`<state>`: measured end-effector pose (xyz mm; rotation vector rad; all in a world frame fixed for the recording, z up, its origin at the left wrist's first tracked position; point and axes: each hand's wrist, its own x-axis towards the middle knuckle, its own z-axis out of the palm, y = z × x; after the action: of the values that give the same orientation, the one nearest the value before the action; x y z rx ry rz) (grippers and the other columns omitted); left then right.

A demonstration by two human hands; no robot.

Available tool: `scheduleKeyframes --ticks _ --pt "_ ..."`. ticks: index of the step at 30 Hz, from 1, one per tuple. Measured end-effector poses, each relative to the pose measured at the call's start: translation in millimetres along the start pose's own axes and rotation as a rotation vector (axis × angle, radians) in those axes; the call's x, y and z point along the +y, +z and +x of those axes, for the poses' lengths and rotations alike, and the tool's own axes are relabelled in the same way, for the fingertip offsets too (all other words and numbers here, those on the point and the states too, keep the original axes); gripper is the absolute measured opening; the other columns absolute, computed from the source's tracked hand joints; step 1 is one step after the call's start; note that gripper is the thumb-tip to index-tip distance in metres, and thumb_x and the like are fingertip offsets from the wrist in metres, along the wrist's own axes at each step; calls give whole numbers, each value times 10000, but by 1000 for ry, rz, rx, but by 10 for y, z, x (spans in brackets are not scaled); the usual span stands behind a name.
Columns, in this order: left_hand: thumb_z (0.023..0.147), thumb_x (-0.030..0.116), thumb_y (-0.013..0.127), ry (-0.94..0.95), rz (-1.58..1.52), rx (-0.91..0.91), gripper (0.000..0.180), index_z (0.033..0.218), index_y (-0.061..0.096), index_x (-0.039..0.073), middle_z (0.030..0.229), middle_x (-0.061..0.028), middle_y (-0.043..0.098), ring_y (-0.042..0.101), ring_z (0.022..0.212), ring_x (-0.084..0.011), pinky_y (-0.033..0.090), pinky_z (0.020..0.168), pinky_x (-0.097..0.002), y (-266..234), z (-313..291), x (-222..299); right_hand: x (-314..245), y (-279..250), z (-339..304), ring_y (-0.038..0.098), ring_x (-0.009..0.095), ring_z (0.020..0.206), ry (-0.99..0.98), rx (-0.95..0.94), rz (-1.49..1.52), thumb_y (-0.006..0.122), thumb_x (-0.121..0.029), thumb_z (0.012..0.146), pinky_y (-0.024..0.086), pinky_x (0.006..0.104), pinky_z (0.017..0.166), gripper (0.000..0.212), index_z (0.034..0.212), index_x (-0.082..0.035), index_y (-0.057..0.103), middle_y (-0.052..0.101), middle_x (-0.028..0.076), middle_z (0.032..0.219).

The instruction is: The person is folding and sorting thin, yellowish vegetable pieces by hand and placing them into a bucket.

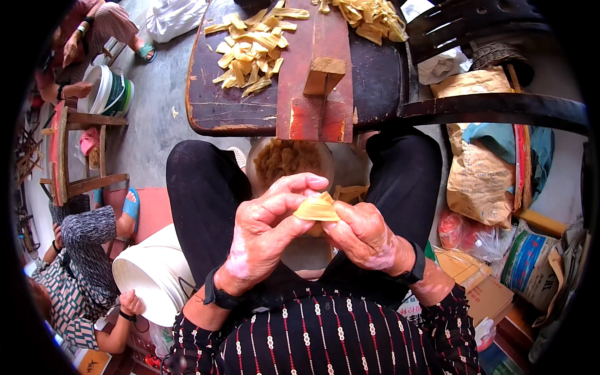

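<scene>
Folded yellow piece (pixel 317 209) sits at centre, held in the air between left hand (pixel 265 228) and right hand (pixel 365 234); fingers of both hands are clamped on it, thumbs on the near edge. Main risk, my read: uneven pull from the two sides splits it along the fold, or an eased pinch lets the fold spring open. If it slips, basin (pixel 251 167) of brown pieces (pixel 290 157) at 11 o'clock, just past the hands, could catch it; otherwise lap or floor. Left knee (pixel 197 164) at 10 and right knee (pixel 407 150) at 2 box in the elbows. Desk (pixel 234 119) at 12 carries left pile (pixel 253 53) at 11, right pile (pixel 375 20) nearer 1, with a red-brown board (pixel 300 47) and wooden block (pixel 325 70) between them; block could snag a straight reach to 12. Dark rail (pixel 494 111) at 2 limits the right side, paper sack (pixel 480 172) just below it. White bucket (pixel 140 269) at 8, co-worker's hand (pixel 130 304) beside it, so little swing room there
</scene>
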<state>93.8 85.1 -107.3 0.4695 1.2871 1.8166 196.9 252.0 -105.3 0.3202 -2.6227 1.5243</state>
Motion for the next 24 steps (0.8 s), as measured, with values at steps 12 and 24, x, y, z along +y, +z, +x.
scheduleKeyframes --ticks 12,24 --pt "728 95 714 -9 -110 -152 142 838 678 13 1263 -175 512 458 1222 -280 253 1108 -437 271 -385 386 -541 -11 -151 559 275 510 -159 96 -142 609 -4 788 445 378 468 101 793 3 508 465 106 634" --pt "908 27 584 112 541 -68 91 919 646 -39 772 -103 633 610 654 -182 476 612 -284 276 -642 407 -671 -63 -303 584 263 493 -126 138 -367 646 -61 819 464 363 443 171 762 -14 492 504 103 581"
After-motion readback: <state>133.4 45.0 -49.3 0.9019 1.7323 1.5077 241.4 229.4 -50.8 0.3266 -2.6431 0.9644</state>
